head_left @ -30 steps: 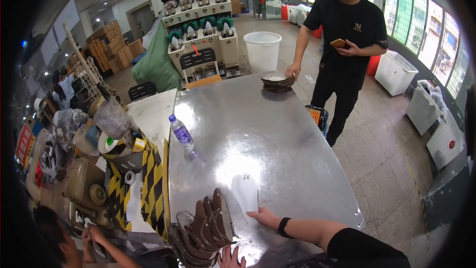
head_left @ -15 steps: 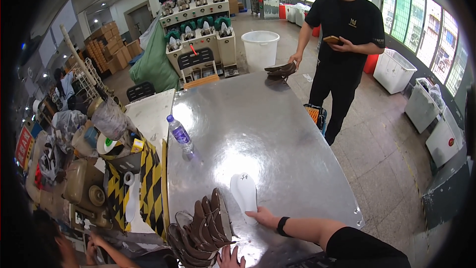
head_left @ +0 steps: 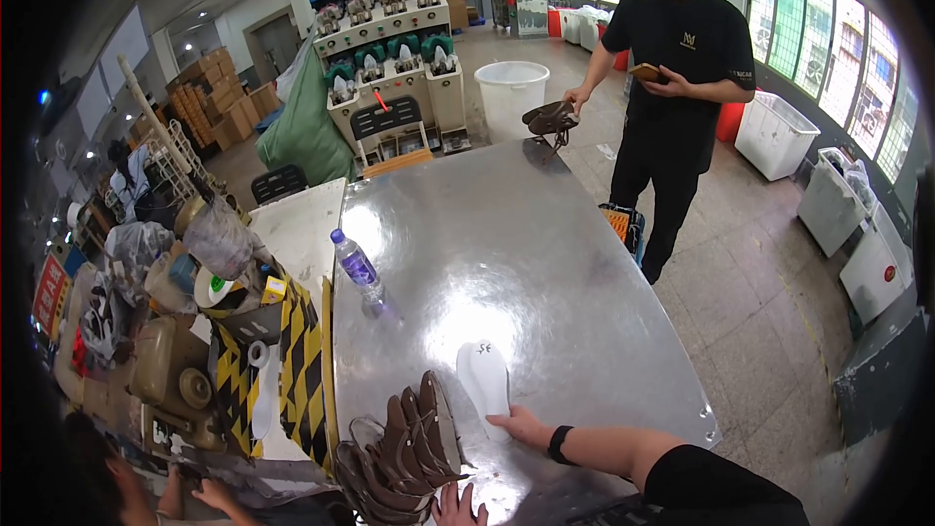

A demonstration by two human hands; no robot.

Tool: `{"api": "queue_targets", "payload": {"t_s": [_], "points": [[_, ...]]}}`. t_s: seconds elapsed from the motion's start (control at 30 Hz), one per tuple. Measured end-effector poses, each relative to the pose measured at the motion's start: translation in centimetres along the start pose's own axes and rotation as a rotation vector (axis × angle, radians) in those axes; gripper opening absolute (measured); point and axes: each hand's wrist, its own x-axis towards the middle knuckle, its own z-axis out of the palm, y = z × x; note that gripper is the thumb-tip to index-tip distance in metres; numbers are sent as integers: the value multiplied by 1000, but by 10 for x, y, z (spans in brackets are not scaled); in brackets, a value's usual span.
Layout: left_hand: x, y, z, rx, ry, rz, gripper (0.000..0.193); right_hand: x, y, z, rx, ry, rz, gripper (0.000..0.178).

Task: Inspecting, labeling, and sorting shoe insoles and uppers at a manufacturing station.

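A white shoe insole (head_left: 484,375) with dark marks near its toe end lies on the shiny metal table (head_left: 429,224). My right hand (head_left: 518,425) grips its near end, with a black band on the wrist. At the lower edge my left hand (head_left: 458,507) is partly cut off by the frame; its fingers are apart and hold nothing visible. They rest close beside a cluster of brown shoe uppers (head_left: 414,438), stacked into one another and standing on the table. Across the table, a co-worker's hand (head_left: 578,99) holds up a brown shoe upper (head_left: 550,119) with dangling laces.
A purple-labelled water bottle (head_left: 357,265) stands on the table's left side. Beyond the left edge are a striped black-and-yellow box (head_left: 304,360) and a sewing machine (head_left: 170,370). A white bin (head_left: 511,88) and a shoe machine (head_left: 390,39) stand behind the table.
The co-worker has lifted and turned the brown upper above the far table edge, its laces now hanging. My hands and the insole have barely moved; the view has shifted slightly.
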Motion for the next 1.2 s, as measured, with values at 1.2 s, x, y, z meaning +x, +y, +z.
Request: {"api": "queue_targets", "payload": {"t_s": [1.2], "points": [[14,5,-9,-55,81,44,52,6,3,-2,-7,121,-46,52]]}}
